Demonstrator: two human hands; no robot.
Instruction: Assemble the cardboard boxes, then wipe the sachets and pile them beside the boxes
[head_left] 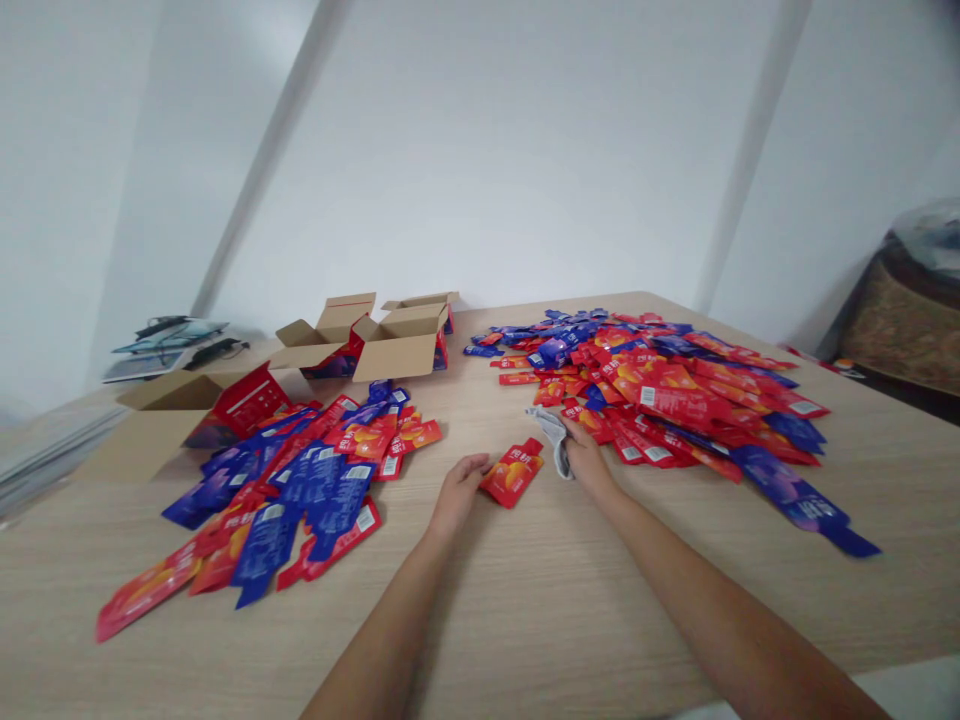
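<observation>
My left hand (457,495) is closed on the left edge of a red pouch (513,474) with orange fruit printed on it, just over the middle of the table. To its right, my right hand (584,455) grips a grey cloth (555,440), which hangs folded beside the pouch without visibly touching it. Close beyond my right hand lies a large heap of red and blue pouches (667,390). A smaller pile of the same red and blue pouches (300,490) spreads out to the left of my left hand.
Open cardboard boxes (401,357) stand at the back left, one box (154,430) nearer the left pile. Behind them is a stack of flat items with cables (169,345). A single blue pouch (799,495) sticks out from the right heap. A patterned brown chair (904,315) stands beyond the table (525,620).
</observation>
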